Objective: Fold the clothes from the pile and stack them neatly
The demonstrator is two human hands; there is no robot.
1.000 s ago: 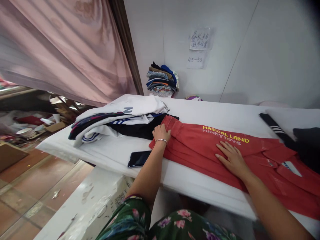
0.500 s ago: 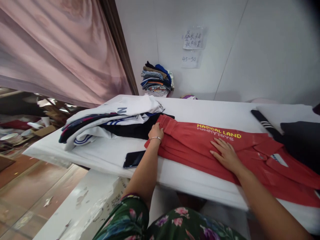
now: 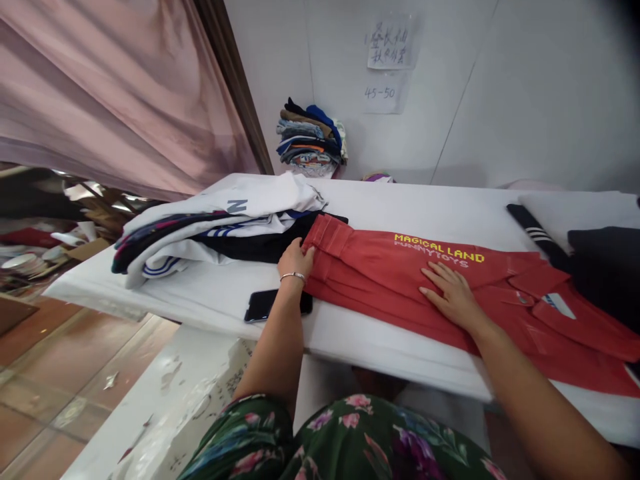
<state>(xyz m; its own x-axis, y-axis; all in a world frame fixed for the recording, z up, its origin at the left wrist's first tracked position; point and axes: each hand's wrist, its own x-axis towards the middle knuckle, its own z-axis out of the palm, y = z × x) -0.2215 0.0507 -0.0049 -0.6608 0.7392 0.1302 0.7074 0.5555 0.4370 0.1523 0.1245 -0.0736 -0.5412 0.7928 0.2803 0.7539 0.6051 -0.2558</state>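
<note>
A red collared jacket (image 3: 380, 280) lies lengthwise on the white-covered table, with yellow "MAGICAL LAND" lettering and its collar toward the right. My left hand (image 3: 296, 261) is closed at its left edge, by the hem band; the fingertips are partly hidden. Flat on the jacket, just below the lettering, rests my right hand (image 3: 453, 297) with its fingers apart. A dark phone (image 3: 260, 305) lies on the table, partly behind my left forearm. Left of the jacket is a pile of clothes (image 3: 200, 223), white on top, with a black garment (image 3: 250, 247) reaching the jacket's edge.
Dark clothing (image 3: 607, 273) with a striped piece (image 3: 537, 233) lies at the table's right. A folded clothes stack (image 3: 310, 143) stands by the wall behind the table. A pink curtain (image 3: 125, 87) hangs at left. A white box (image 3: 165, 400) sits below the table's front edge.
My left hand has shifted slightly left along the jacket's edge, showing more of the phone beside my forearm. The right hand stays flat on the jacket. The whole view has tilted down a little.
</note>
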